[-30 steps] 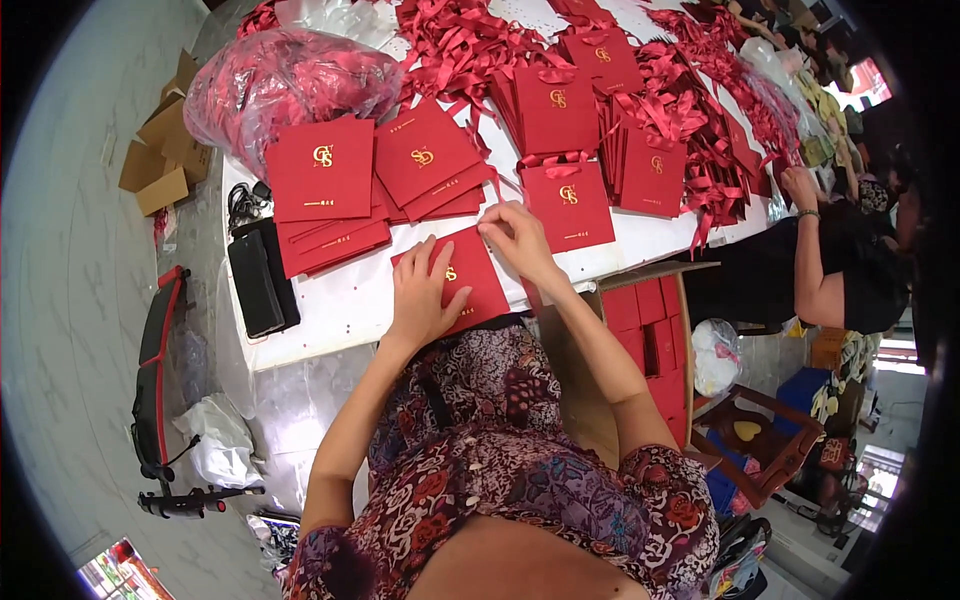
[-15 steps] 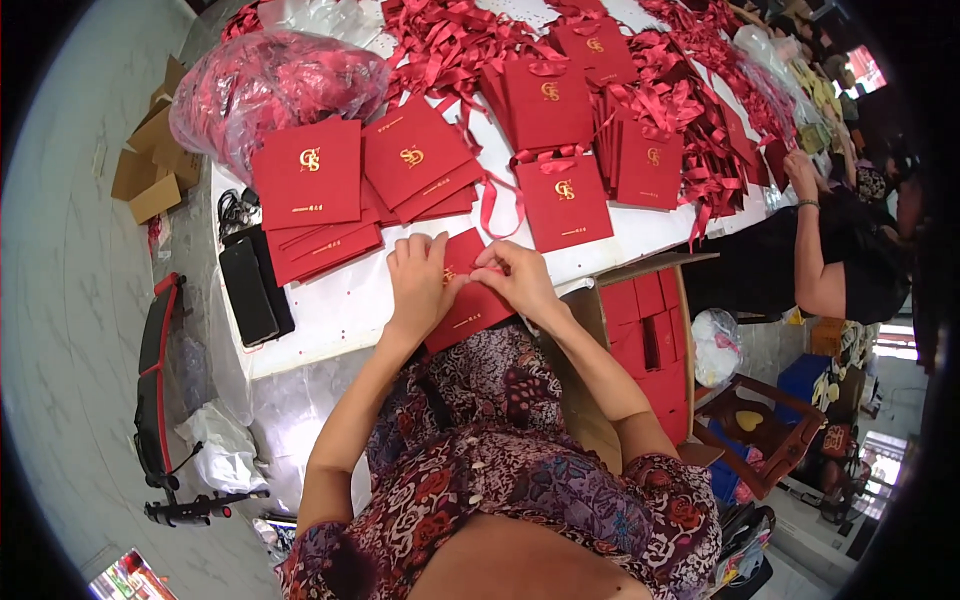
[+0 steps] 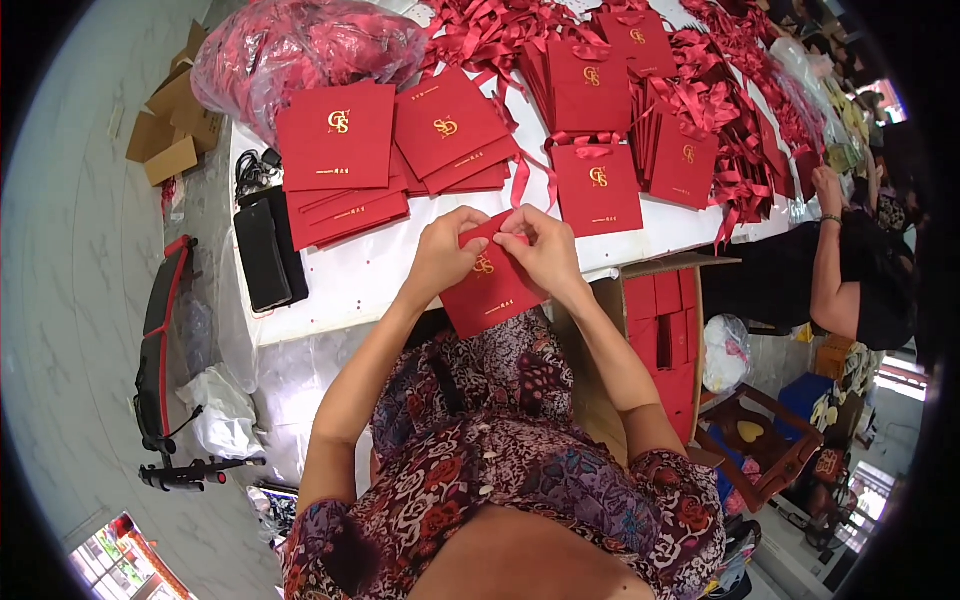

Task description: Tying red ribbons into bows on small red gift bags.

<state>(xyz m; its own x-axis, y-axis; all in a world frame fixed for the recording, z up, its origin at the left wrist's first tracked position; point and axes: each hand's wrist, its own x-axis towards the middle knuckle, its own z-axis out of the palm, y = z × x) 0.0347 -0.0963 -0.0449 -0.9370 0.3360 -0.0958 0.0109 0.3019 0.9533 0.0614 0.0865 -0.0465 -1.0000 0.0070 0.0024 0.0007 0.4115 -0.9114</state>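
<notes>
A red paper gift bag [image 3: 492,296] with gold lettering is tilted in front of me at the table's near edge, partly over my lap. My left hand [image 3: 446,254] pinches its top left part between thumb and curled fingers. At the top right, my right hand [image 3: 546,252] grips the same bag's edge, thumb close to the left one. Whether a ribbon end is between my fingertips is hidden. Just beyond lies another red bag [image 3: 600,200] with a ribbon handle, and to the left are piles of flat red bags [image 3: 335,135] without visible ribbons.
The white table [image 3: 340,300] holds a black phone [image 3: 262,262], a clear plastic sack [image 3: 300,55] of red ribbon, and heaps of ribboned bags. An open carton [image 3: 655,320] packed with red pieces stands at my right. Another person's arm [image 3: 830,250] is at the far right.
My left hand's fingers, spread over the bag before, have curled onto its top edge. The bag is raised and shows more of its front. The whole view has shifted slightly.
</notes>
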